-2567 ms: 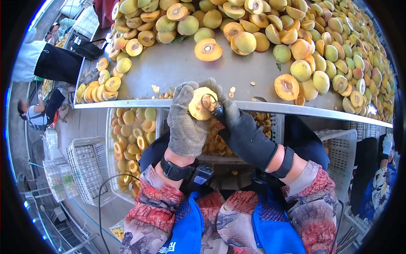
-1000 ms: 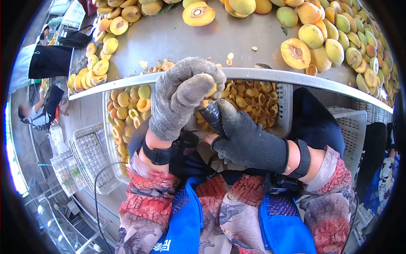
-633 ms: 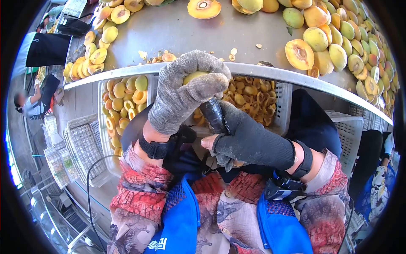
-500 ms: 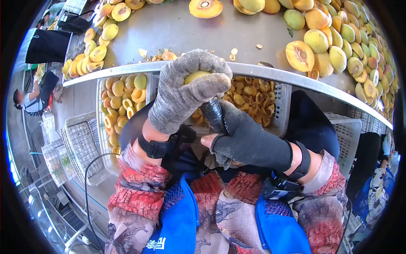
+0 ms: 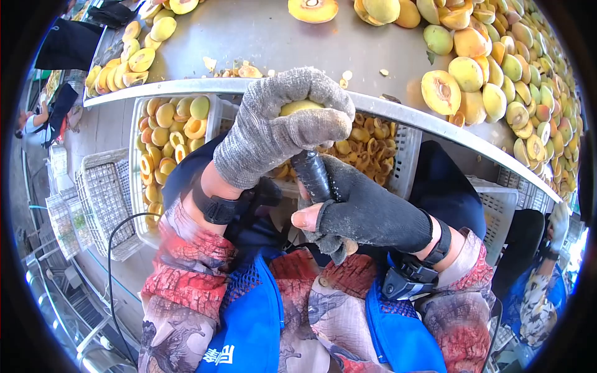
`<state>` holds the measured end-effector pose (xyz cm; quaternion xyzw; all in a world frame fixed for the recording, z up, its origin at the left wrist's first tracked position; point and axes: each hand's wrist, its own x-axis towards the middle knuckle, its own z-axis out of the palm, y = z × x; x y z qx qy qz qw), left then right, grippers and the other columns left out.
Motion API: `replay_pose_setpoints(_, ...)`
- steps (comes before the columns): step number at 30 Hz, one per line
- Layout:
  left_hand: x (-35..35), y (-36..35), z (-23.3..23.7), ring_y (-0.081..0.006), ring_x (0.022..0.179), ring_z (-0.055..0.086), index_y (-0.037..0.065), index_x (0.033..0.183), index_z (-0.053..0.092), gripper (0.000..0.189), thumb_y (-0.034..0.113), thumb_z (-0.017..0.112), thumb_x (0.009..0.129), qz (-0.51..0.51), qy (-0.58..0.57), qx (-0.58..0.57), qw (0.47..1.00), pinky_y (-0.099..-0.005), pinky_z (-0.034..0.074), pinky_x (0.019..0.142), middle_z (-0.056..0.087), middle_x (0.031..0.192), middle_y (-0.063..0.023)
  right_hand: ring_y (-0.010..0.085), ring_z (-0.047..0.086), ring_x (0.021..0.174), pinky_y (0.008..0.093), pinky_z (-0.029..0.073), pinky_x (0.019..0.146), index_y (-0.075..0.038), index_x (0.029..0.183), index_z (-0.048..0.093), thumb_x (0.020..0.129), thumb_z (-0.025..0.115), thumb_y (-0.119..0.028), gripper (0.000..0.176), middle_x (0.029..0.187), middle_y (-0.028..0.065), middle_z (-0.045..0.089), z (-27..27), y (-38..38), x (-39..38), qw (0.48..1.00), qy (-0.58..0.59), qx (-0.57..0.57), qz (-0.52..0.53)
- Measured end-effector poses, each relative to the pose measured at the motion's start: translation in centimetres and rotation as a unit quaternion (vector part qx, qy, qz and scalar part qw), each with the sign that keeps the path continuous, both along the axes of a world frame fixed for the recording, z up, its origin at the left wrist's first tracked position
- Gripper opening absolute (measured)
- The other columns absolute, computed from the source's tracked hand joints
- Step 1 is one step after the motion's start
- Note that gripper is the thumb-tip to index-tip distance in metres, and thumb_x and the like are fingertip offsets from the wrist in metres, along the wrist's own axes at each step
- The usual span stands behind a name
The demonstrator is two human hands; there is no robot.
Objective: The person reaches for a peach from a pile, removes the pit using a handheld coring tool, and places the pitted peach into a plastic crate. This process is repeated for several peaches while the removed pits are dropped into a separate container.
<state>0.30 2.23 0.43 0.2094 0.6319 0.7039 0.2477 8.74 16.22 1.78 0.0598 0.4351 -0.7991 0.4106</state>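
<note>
My left hand (image 5: 273,127), in a grey knit glove, is wrapped round a yellow peach (image 5: 301,107), which shows only in part between fingers and thumb. In my right hand (image 5: 376,211), under a black glove with bare fingertips, is a tool with a black taped handle (image 5: 312,176). The handle points up at the underside of my left hand; the tool's working end is hidden there. Both hands are just in front of the metal table's edge (image 5: 205,87), above a crate of small, brownish-yellow peach pieces (image 5: 364,146).
Peach halves (image 5: 516,81) are heaped at the table's right, with more at its left (image 5: 124,68). A white crate of halves (image 5: 168,133) stands left of my lap, near stacked crates (image 5: 102,199). A cable (image 5: 112,267) hangs at my left. Other people are at both sides.
My left hand, still round the peach, has shifted slightly right and tilted. My right thumb has moved a little down and left along the tool. The whole view has shifted slightly.
</note>
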Motion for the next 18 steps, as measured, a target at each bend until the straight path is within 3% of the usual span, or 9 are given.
replay_pose_setpoints(2, -0.2, 0.0, 0.1, -0.0176, 0.071, 0.060, -0.001, 0.084, 0.062, 0.027, 0.021, 0.070, 0.071, -0.006, -0.007, 0.007, 1.000, -0.0286, 0.050, 0.061, 0.061, 0.081, -0.0109, 0.0057, 0.052, 0.053, 0.0183, 0.041, 0.042, -0.005, 0.096, 0.044, 0.076, 0.068, -0.015, 0.032, 0.075, 0.0010, 0.053, 0.8, 0.4, -0.4, 0.997, -0.024, 0.067, 0.033)
replay_pose_setpoints(6, -0.3, -0.2, 0.1, -0.0196, 0.071, 0.060, -0.001, 0.086, 0.061, 0.027, 0.021, 0.069, 0.071, -0.023, -0.045, 0.033, 0.998, -0.0293, 0.050, 0.059, 0.061, 0.081, -0.0129, 0.0060, 0.051, 0.051, 0.0187, 0.038, 0.040, -0.005, 0.095, 0.043, 0.076, 0.068, -0.013, 0.033, 0.072, 0.0010, 0.052, 0.4, 0.7, -0.2, 0.998, -0.039, 0.032, 0.030)
replay_pose_setpoints(9, 0.0, 0.1, 0.2, -0.0216, 0.067, 0.060, -0.001, 0.084, 0.061, 0.027, 0.022, 0.067, 0.072, -0.019, -0.084, 0.088, 0.992, -0.0304, 0.050, 0.056, 0.060, 0.079, -0.0144, 0.0065, 0.049, 0.049, 0.0189, 0.035, 0.038, -0.005, 0.093, 0.042, 0.075, 0.067, -0.011, 0.031, 0.067, 0.0007, 0.049, 0.3, 1.0, 0.0, 0.997, -0.052, -0.062, -0.001)
replay_pose_setpoints(11, 0.1, 0.4, -0.1, -0.0221, 0.065, 0.059, 0.000, 0.085, 0.060, 0.029, 0.027, 0.065, 0.075, -0.023, -0.077, 0.111, 0.991, -0.0305, 0.049, 0.054, 0.060, 0.077, -0.0148, 0.0055, 0.050, 0.066, 0.0191, 0.041, 0.056, -0.005, 0.090, 0.049, 0.078, 0.065, -0.014, 0.022, 0.073, -0.0001, 0.050, 0.2, 1.5, 0.1, 0.986, -0.087, -0.141, 0.021)
replay_pose_setpoints(13, 0.1, 0.6, 0.0, -0.0226, 0.062, 0.059, 0.001, 0.087, 0.059, 0.032, 0.032, 0.063, 0.078, -0.028, -0.066, 0.134, 0.988, -0.0307, 0.049, 0.052, 0.060, 0.076, -0.0153, 0.0054, 0.049, 0.061, 0.0187, 0.040, 0.052, -0.005, 0.091, 0.049, 0.078, 0.065, -0.013, 0.022, 0.072, -0.0010, 0.050, 0.2, 1.3, 0.1, 0.982, -0.092, -0.167, 0.009)
replay_pose_setpoints(15, 0.2, 0.7, 0.5, -0.0183, 0.069, 0.060, 0.002, 0.085, 0.058, 0.032, 0.033, 0.063, 0.081, -0.026, -0.162, 0.219, 0.962, -0.0288, 0.051, 0.058, 0.061, 0.080, -0.0120, 0.0060, 0.049, 0.056, 0.0187, 0.039, 0.047, -0.003, 0.094, 0.050, 0.079, 0.064, -0.013, 0.023, 0.072, -0.0005, 0.051, 0.4, 1.4, 0.0, 0.986, -0.090, -0.139, 0.024)
replay_pose_setpoints(16, 0.2, 0.4, 0.4, -0.0197, 0.068, 0.060, 0.002, 0.090, 0.056, 0.041, 0.042, 0.055, 0.086, -0.005, -0.138, 0.187, 0.973, -0.0304, 0.051, 0.057, 0.060, 0.079, -0.0129, 0.0070, 0.048, 0.046, 0.0194, 0.036, 0.040, -0.005, 0.096, 0.045, 0.076, 0.066, -0.008, 0.030, 0.064, 0.0031, 0.052, 1.7, 1.2, -0.9, 0.997, -0.061, 0.009, 0.042)
replay_pose_setpoints(17, 0.1, 0.4, 0.1, -0.0197, 0.068, 0.060, 0.002, 0.090, 0.056, 0.041, 0.042, 0.055, 0.086, -0.003, -0.130, 0.189, 0.973, -0.0304, 0.051, 0.057, 0.060, 0.079, -0.0129, 0.0123, 0.054, 0.055, 0.0252, 0.044, 0.047, -0.003, 0.104, 0.046, 0.078, 0.064, -0.008, 0.032, 0.068, 0.0020, 0.054, 1.1, 0.7, -0.6, 0.997, 0.012, 0.077, 0.010)
replay_pose_setpoints(18, -0.1, 0.6, -0.1, -0.0211, 0.064, 0.059, 0.004, 0.092, 0.057, 0.047, 0.050, 0.046, 0.087, 0.065, -0.147, 0.184, 0.970, -0.0306, 0.049, 0.053, 0.060, 0.077, -0.0145, 0.0186, 0.057, 0.058, 0.0299, 0.046, 0.051, -0.002, 0.108, 0.046, 0.078, 0.064, -0.007, 0.035, 0.068, 0.0035, 0.055, -1.0, 0.3, -0.2, 0.947, 0.251, 0.202, -0.006)
